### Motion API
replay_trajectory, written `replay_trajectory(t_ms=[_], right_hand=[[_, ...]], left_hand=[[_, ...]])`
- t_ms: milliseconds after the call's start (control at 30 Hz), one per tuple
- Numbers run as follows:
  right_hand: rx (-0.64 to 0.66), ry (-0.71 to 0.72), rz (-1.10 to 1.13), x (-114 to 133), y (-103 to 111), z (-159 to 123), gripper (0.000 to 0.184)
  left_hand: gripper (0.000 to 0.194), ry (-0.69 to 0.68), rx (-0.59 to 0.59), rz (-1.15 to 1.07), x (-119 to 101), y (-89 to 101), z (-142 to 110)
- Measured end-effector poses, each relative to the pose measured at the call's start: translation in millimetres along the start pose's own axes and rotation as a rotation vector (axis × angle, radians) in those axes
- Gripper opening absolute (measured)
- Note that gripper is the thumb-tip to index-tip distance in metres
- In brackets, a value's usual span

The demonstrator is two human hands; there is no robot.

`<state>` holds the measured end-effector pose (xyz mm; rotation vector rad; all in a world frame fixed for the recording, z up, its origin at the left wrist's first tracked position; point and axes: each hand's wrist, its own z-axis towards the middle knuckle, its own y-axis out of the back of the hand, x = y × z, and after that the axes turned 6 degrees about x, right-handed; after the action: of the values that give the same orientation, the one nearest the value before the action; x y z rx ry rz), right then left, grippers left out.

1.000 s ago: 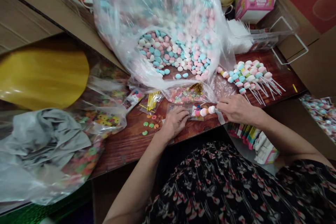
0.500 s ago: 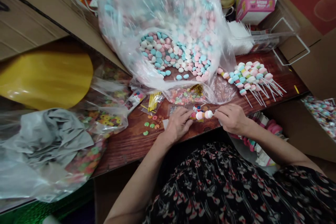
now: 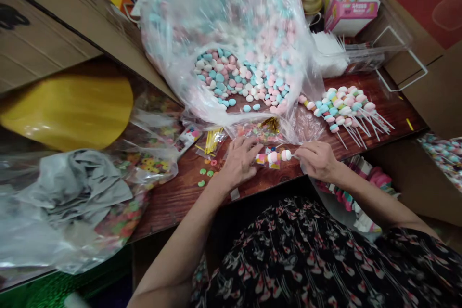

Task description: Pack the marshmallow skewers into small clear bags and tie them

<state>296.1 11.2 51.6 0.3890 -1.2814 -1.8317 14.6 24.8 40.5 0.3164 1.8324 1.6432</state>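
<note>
Hands are working close together above the table (image 3: 173, 204): right hand (image 3: 317, 161) is pinching the candy skewer (image 3: 276, 156) by its stick, and left hand (image 3: 240, 163) is hovering open just beside the candies.

The bag (image 3: 231, 14) is thin, clear, glossy plastic, creased all over, and the candies (image 3: 234, 84) inside look matt and chalky. The worktop (image 3: 173, 207) shows reddish wood grain under a high gloss. The sticks (image 3: 368, 127) are smooth white plastic, the carton (image 3: 36, 43) matt cardboard, the dress (image 3: 288, 260) soft printed cloth.
</note>
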Motion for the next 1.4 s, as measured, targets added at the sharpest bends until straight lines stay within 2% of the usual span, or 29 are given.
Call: replay_trajectory(t_ms=[167, 267, 333, 433, 533, 600, 667, 767, 833, 933, 1033, 1133, 1200, 1267, 1400], right_hand=[[-0.079, 0.043, -0.003, 4.4, -4.2, 4.4, 0.021], [-0.073, 0.131, -0.118, 3.1, -0.6, 8.5, 0.021], [-0.049, 0.195, -0.180, -0.7, 4.3, 11.5, 0.020], [-0.026, 0.297, -0.215, -6.8, 13.3, 16.9, 0.017], [-0.030, 0.359, -0.205, -5.5, 20.8, 23.6, 0.014], [-0.021, 0.355, -0.192, 0.3, 23.9, 27.9, 0.015], [0.015, 0.295, -0.190, 7.2, 25.7, 31.2, 0.020], [0.110, 0.116, -0.200, 13.3, 26.3, 32.6, 0.021], [0.174, 0.011, -0.194, 13.8, 25.8, 31.5, 0.018], [0.246, -0.029, -0.157, 12.7, 25.0, 29.6, 0.017], [0.274, 0.055, -0.113, 11.7, 24.7, 30.1, 0.016], [0.279, 0.140, -0.064, 9.1, 23.8, 32.7, 0.015], [0.315, 0.147, 0.009, 5.4, 21.4, 34.3, 0.015], [0.374, 0.087, 0.123, -0.1, 17.0, 34.5, 0.016], [0.424, -0.113, 0.388, -12.6, 4.0, 28.2, 0.018]], left_hand=[[0.024, 0.049, 0.138, -0.053, -2.3, 5.8, 1.3], [0.013, 0.152, 0.208, -0.245, -10.7, 7.2, 2.2], [0.013, 0.199, 0.246, -0.438, -16.8, 8.8, 3.5], [0.024, 0.218, 0.325, -0.685, -24.7, 11.9, 7.6], [0.024, 0.206, 0.365, -0.663, -30.1, 12.4, 13.2], [0.017, 0.214, 0.325, -0.553, -31.4, 10.2, 16.4], [0.015, 0.248, 0.236, -0.467, -31.0, 7.0, 18.0], [0.018, 0.304, 0.098, -0.382, -29.3, 3.9, 16.7], [0.018, 0.307, 0.074, -0.331, -29.2, 4.1, 14.4], [0.017, 0.260, 0.140, -0.380, -32.3, 5.9, 12.2], [0.019, 0.212, 0.248, -0.631, -36.6, 6.6, 12.7], [0.032, 0.183, 0.334, -0.883, -38.6, 6.2, 13.9], [0.042, 0.146, 0.373, -0.938, -38.4, 8.2, 13.3], [0.057, 0.115, 0.349, -0.823, -38.0, 14.0, 10.8], [0.093, 0.171, 0.147, -0.205, -40.4, 32.5, -0.5]])
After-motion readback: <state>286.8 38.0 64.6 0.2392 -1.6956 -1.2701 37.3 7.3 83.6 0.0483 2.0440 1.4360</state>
